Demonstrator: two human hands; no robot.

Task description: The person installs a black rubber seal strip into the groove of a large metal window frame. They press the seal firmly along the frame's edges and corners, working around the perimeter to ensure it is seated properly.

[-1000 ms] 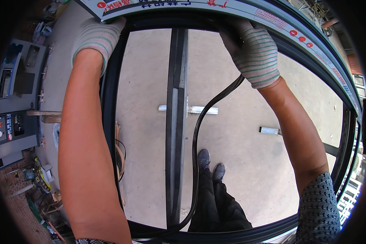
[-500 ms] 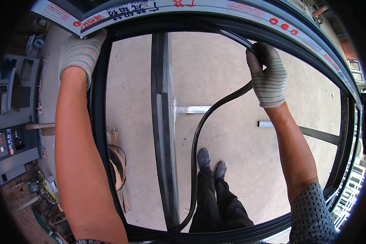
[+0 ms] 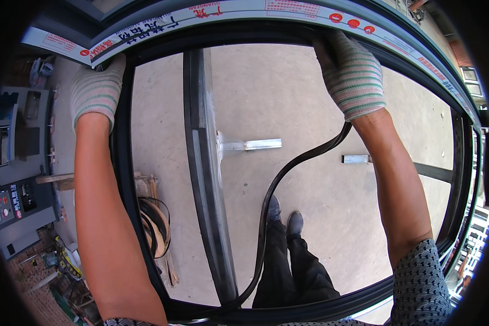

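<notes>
A large dark window frame (image 3: 126,157) lies in front of me, with printed protective film on its far bar. My left hand (image 3: 96,89), in a striped knit glove, grips the frame's far left corner; its fingertips are hidden there. My gloved right hand (image 3: 355,77) is closed at the inner edge of the far bar, its fingers partly blurred and in shadow. A black rubber sealing strip (image 3: 282,175) runs out from under the right hand. It hangs in a loose S-curve across the opening down to the near bar.
A dark metal support beam (image 3: 204,141) crosses under the opening, with a short silvery tube (image 3: 263,144) to its right. Another tube end (image 3: 355,159) is beside my right forearm. A grey machine (image 3: 22,136) with a control panel stands left. My shoes (image 3: 295,223) show on the concrete floor.
My right hand has moved up to the far bar with the strip, whose free stretch no longer shows ahead of the hand. The left hand keeps its place at the corner. The view has shifted slightly.
</notes>
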